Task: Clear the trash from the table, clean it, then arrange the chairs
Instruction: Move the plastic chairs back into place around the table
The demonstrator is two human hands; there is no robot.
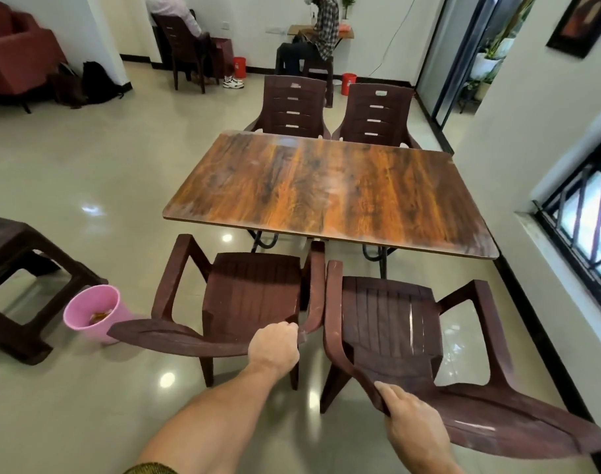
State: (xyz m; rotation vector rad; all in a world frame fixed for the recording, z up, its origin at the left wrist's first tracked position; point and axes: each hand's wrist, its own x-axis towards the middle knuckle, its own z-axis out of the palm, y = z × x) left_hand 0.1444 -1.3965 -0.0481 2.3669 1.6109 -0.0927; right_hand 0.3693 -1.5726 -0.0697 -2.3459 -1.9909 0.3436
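The glossy counter (326,186) and the scraps inside the pink bin (119,311) at 8 o'clock suggest that the step in hand is the last one, arranging the chairs. Both near chairs stand at 6 o'clock, a little apart from the counter edge. The left grip (273,343) is curled round the backrest top of the left chair (254,292). The right grip (412,422) clasps the backrest edge of the right chair (388,319), which stands turned askew. The next move probably calls for straightening this one and pushing both toward 12 o'clock.
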